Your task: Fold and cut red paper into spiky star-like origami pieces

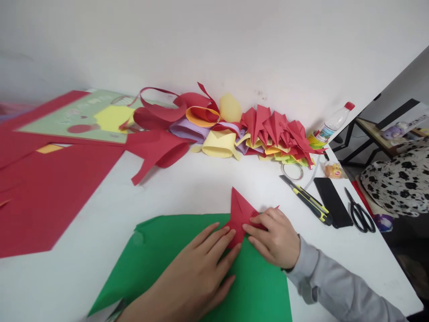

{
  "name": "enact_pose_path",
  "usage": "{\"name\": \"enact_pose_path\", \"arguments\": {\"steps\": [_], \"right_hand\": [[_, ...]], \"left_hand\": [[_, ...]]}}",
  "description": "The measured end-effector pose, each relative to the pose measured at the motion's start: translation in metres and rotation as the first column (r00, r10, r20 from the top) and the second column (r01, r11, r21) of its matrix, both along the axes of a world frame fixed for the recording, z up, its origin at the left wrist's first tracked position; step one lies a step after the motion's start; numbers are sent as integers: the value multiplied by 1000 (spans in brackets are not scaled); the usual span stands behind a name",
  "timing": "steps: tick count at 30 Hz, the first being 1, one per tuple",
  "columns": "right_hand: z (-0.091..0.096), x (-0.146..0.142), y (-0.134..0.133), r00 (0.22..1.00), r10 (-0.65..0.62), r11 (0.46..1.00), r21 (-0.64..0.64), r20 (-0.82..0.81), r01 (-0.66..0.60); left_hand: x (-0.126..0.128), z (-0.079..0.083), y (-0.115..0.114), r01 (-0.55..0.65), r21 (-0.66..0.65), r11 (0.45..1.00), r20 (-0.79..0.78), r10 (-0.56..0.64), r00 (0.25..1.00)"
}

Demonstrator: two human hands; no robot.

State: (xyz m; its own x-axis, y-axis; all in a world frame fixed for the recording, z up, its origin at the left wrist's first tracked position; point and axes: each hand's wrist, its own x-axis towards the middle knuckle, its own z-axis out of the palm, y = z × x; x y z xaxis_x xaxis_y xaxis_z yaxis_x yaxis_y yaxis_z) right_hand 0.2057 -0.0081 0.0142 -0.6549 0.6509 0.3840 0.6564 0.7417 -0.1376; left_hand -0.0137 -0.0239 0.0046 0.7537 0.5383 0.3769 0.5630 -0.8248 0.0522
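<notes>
A red folded paper star point(239, 213) with pointed arms lies on the upper edge of a green paper sheet point(268, 286). My left hand point(201, 264) reaches in from below, fingers stretched out and fingertips resting on the star's lower left part. On the star's right side, my right hand point(273, 237) has its fingers bent and closed on the paper, partly hiding that arm. One small red tip shows above the right hand's fingers. The sheet's upper left corner is bent, with a small round green piece point(138, 238) there.
Red paper sheets point(67, 201) cover the table's left. Along the wall lie rolled paper shapes point(219, 143), red folded stars point(275, 127) and a bottle point(330, 123). At right are a tape roll point(292, 171), a utility knife point(308, 201), a black case point(333, 202) and scissors point(360, 214).
</notes>
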Motion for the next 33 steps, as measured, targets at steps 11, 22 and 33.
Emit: {"name": "enact_pose_path", "arguments": {"steps": [11, 22, 33], "right_hand": [[-2, -6, 0, 997, -74, 997, -33, -30, 73], [6, -21, -1, 977, -89, 992, 104, 195, 70], [5, -16, 0, 981, -84, 995, 72, 178, 72]], "left_hand": [[6, -4, -3, -65, 67, 996, -133, 73, 988], [14, -12, -14, -129, 102, 986, -137, 142, 980], [-3, -1, 13, -124, 111, 986, 34, 121, 992]]}}
